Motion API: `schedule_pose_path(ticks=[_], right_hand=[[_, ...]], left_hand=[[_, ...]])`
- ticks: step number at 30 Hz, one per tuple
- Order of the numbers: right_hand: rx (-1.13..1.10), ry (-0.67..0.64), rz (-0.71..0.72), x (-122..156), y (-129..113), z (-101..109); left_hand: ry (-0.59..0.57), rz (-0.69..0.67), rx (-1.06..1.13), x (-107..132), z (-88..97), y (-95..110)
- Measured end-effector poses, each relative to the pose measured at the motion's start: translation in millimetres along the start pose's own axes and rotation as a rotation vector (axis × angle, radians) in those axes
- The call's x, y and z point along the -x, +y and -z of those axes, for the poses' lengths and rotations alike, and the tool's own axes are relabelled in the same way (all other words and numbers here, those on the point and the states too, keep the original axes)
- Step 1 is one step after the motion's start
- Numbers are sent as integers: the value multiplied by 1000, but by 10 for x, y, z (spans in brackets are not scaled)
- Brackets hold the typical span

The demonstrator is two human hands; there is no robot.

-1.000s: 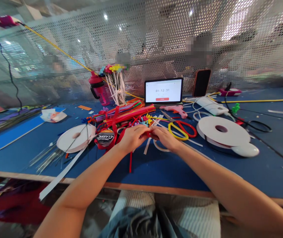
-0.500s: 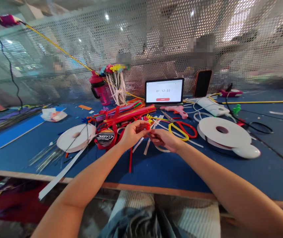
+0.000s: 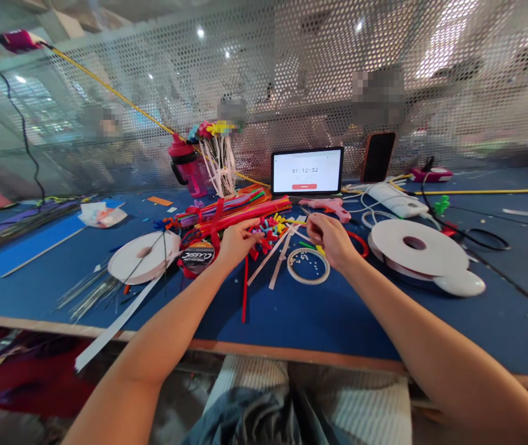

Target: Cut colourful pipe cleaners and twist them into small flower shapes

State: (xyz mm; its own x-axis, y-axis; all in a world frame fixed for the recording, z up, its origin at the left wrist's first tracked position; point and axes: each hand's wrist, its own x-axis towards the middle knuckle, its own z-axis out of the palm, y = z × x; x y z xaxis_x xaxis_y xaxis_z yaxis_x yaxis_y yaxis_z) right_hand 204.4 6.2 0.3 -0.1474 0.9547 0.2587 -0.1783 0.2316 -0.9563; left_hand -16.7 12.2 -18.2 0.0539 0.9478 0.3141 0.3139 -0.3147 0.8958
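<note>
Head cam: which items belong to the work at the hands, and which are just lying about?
At the hands: left hand, coloured pipe-cleaner pieces, right hand, scissors.
Lying about: white ribbon spool, hot glue gun, tablet, phone.

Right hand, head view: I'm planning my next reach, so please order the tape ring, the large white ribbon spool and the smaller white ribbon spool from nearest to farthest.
From the right hand:
1. Tape ring: just below and to the left of the hand.
2. Large white ribbon spool: on the right.
3. Smaller white ribbon spool: far over on the left.
</note>
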Motion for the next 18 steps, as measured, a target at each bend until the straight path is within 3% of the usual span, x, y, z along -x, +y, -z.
schedule_pose_path(ticks=[4,11,14,18], right_hand=[[35,73,57,-37,8,67],[123,126,138,-68,-1,89],[179,127,178,-84,28,114],[314,108,213,-91,79,149]], left_hand=[[149,-94,-134,-52,113,-12],[250,-213,-420,-125,291,-17],[214,-251,-641,-139,326,1],[55,-88,-941,-114,265,-3]])
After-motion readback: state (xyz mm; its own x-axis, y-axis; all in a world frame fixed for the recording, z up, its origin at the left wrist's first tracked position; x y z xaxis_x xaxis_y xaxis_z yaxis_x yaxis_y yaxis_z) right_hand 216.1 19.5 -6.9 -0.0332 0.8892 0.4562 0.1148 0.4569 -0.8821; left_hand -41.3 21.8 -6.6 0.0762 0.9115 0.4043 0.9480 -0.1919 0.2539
